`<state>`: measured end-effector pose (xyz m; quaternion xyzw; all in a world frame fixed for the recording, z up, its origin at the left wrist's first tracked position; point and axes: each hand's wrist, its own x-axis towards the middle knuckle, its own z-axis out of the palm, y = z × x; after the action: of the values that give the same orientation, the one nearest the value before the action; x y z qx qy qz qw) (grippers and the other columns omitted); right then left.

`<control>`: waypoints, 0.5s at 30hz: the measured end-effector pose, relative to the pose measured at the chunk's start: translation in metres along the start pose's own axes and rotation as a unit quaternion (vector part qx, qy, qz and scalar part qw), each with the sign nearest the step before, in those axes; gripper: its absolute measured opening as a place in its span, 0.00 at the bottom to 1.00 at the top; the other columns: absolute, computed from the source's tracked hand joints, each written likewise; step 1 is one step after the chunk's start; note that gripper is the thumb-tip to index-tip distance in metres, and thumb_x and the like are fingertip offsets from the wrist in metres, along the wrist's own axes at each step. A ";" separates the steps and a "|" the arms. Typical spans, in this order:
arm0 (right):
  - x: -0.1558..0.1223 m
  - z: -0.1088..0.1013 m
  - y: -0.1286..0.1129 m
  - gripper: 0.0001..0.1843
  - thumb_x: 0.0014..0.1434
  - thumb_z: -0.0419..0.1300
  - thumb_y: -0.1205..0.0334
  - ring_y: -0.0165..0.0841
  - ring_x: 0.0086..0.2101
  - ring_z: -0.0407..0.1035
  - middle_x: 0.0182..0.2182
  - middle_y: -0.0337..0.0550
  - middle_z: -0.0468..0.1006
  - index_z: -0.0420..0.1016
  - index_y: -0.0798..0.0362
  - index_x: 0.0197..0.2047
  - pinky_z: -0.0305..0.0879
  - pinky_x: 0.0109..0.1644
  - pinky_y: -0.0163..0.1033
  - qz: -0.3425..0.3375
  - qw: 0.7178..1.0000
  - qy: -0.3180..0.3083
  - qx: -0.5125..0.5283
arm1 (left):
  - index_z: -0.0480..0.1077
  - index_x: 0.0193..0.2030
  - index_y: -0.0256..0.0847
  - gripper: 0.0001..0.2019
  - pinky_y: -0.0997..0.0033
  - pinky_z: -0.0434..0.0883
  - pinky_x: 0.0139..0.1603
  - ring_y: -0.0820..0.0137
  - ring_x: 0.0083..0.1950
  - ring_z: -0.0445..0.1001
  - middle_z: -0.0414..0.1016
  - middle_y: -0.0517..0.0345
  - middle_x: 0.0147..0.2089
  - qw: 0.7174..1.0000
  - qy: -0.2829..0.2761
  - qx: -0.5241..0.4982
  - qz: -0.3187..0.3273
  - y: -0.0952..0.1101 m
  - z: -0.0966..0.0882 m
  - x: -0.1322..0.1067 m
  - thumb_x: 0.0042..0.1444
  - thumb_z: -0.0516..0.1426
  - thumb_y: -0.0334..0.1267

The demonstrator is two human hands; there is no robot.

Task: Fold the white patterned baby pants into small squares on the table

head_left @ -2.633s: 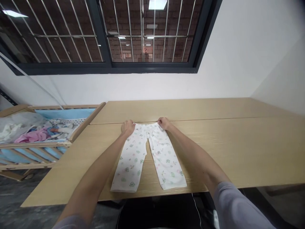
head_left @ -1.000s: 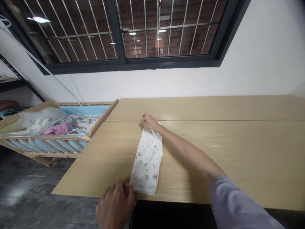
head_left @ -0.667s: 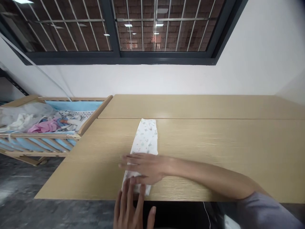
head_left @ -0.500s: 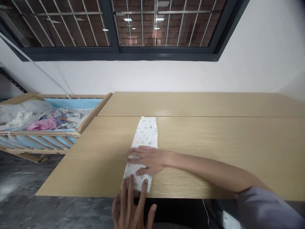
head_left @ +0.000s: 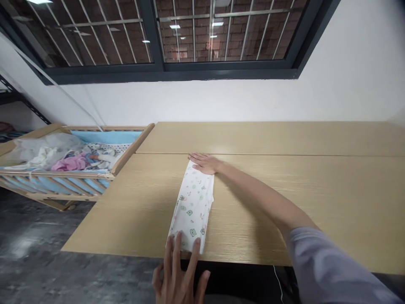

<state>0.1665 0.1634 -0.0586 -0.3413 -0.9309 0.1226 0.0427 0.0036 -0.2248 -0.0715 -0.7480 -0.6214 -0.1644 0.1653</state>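
A pair of small white baby trousers [head_left: 192,207] with a green and pink print lies folded lengthwise into one narrow strip on the light wooden table [head_left: 284,194]. My right hand [head_left: 205,163] rests flat and open on the far, waist end of the strip. At the near end, by the table's front edge, my left hand [head_left: 179,274] lies open with its fingertips pressing the leg cuffs. Both hands hold the strip stretched out straight between them.
A wooden baby cot [head_left: 69,164] with a blue lining stands to the left of the table, filled with white, pink and dotted clothes. A white wall and a barred window [head_left: 164,38] rise behind. Dark grey floor lies below left.
The trousers went from spread flat with both legs apart to folded into one strip. My right hand then slid along the strip from near the cuffs up to the waist end.
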 end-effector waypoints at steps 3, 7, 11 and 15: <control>-0.006 -0.006 -0.012 0.36 0.73 0.41 0.45 0.42 0.73 0.36 0.75 0.48 0.41 0.45 0.54 0.77 0.30 0.75 0.52 -0.007 0.999 0.032 0.005 | 0.55 0.73 0.55 0.35 0.53 0.68 0.46 0.46 0.65 0.68 0.61 0.42 0.72 1.000 0.002 -0.009 -0.003 -0.001 0.000 0.002 0.60 0.59 0.44; -0.046 -0.019 -0.065 0.35 0.72 0.46 0.48 0.47 0.73 0.37 0.75 0.57 0.42 0.49 0.58 0.75 0.38 0.74 0.57 -0.051 0.991 0.119 0.018 | 0.64 0.68 0.50 0.30 0.57 0.66 0.47 0.51 0.60 0.72 0.67 0.44 0.69 0.998 0.026 -0.048 0.011 -0.022 0.002 0.011 0.59 0.60 0.48; -0.117 -0.019 -0.142 0.20 0.73 0.49 0.55 0.41 0.54 0.70 0.55 0.55 0.75 0.73 0.54 0.59 0.68 0.57 0.50 -0.117 0.985 0.109 0.066 | 0.69 0.61 0.46 0.20 0.61 0.62 0.55 0.60 0.57 0.76 0.76 0.48 0.61 0.987 0.048 -0.103 0.110 -0.058 0.003 0.024 0.62 0.60 0.40; -0.184 0.006 -0.189 0.22 0.70 0.52 0.48 0.40 0.51 0.72 0.49 0.52 0.79 0.75 0.55 0.55 0.68 0.56 0.46 -0.214 0.975 0.054 0.035 | 0.71 0.58 0.44 0.16 0.65 0.62 0.57 0.64 0.58 0.76 0.79 0.51 0.58 0.974 0.022 -0.154 0.168 -0.078 0.003 0.033 0.64 0.59 0.34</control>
<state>0.1874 -0.0961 -0.0153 -0.1388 -0.9738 0.1251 0.1299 -0.0671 -0.1815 -0.0558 -0.8542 -0.4505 -0.2443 0.0872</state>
